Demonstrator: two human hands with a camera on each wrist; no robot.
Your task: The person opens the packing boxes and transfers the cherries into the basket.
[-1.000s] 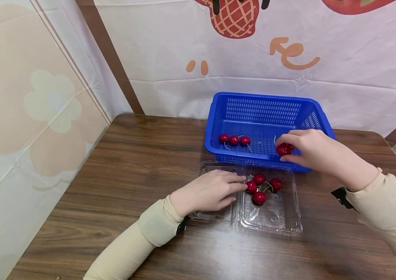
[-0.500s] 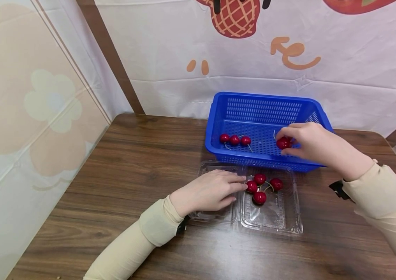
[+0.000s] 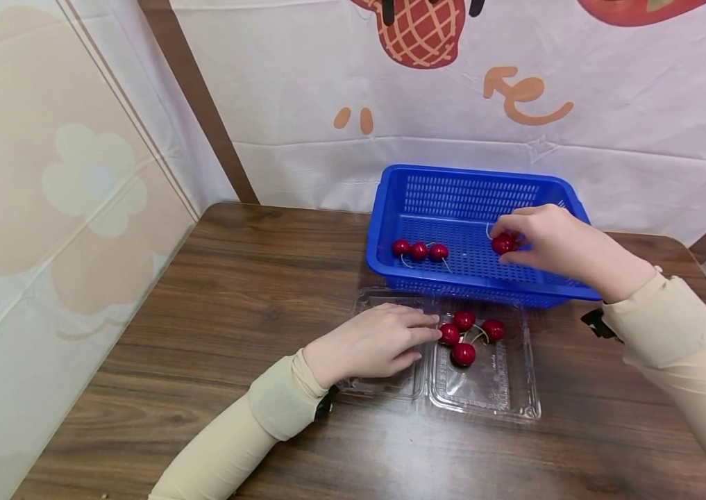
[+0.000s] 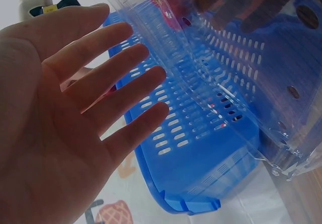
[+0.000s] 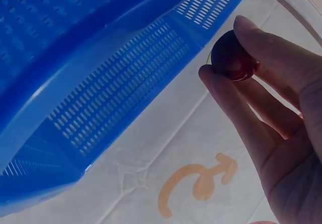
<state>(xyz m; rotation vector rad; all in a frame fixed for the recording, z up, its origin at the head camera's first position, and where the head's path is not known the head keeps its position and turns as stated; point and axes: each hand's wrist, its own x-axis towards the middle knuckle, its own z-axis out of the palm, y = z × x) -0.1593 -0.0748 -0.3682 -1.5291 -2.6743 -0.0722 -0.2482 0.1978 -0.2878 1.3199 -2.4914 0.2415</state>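
My right hand (image 3: 549, 243) pinches a red cherry (image 3: 503, 243) by its round body, over the right part of the blue basket (image 3: 484, 286). In the right wrist view the same cherry (image 5: 232, 58) sits between thumb and fingertips, its thin stem showing. My left hand (image 3: 377, 342) lies flat with straight fingers over the left half of a clear plastic clamshell box (image 3: 518, 389). In the left wrist view that hand (image 4: 85, 103) has its fingers spread beside the clear plastic. Several cherries (image 3: 464, 354) lie in the box's right half, close to the left fingertips.
Inside the basket, three cherries (image 3: 418, 251) with stems line up near its front left. The basket stands at the back of the brown wooden table (image 3: 234, 298), close to a printed white cloth (image 3: 303, 167). The clamshell lies opened just in front of the basket.
My right hand has moved up and slightly left in the head view, carrying the cherry farther back over the basket. My left hand has stayed in place.
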